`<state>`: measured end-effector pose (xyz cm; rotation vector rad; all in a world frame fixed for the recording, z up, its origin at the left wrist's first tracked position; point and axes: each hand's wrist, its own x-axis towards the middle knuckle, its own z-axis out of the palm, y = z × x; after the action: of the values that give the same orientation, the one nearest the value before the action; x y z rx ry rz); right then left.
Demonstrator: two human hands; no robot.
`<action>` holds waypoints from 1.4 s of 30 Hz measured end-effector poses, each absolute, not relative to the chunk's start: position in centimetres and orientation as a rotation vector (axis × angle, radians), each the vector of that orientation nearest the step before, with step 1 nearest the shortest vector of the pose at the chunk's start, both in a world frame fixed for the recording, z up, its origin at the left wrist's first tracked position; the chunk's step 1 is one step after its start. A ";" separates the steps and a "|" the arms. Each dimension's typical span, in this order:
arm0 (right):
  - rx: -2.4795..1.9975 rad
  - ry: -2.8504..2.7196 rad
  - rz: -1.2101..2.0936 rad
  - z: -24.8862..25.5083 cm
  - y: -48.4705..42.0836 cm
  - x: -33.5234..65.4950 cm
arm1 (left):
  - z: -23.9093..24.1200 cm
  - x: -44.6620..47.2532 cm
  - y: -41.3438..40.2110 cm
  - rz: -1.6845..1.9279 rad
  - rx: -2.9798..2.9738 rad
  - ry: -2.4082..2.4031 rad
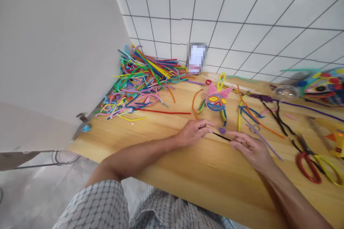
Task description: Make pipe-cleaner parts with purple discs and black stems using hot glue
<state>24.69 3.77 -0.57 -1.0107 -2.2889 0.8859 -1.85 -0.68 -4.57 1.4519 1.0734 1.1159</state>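
Observation:
A short black pipe cleaner (221, 136) stretches between my two hands, just above the wooden table. My left hand (194, 132) pinches one end of it, while my right hand (248, 147) grips the other end between thumb and fingers. Just beyond it lies a small purple disc (222, 130). Farther back rests a craft figure (215, 102) with pink pointed ears, a yellow loop on top, yellow-rimmed eyes and pipe-cleaner limbs. An orange pipe cleaner (197, 102) curves beside the figure on the left.
A heap of coloured pipe cleaners (145, 82) covers the back left. A phone (197, 58) leans on the tiled wall. At right lie scissors (309, 166), a yellow glue gun (339, 143), loose black strands (279, 120), a clear dome (286, 92) and a colourful fish-like craft (326, 87).

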 end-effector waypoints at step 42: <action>-0.745 -2.190 0.188 -2.1 4.7 24.1 | 0.8 -15.3 11.4 1.056 2.120 2.174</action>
<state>24.14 4.71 -2.10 -0.7450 -2.1901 0.1878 -15.28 11.38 0.82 2.1201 2.1741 1.0559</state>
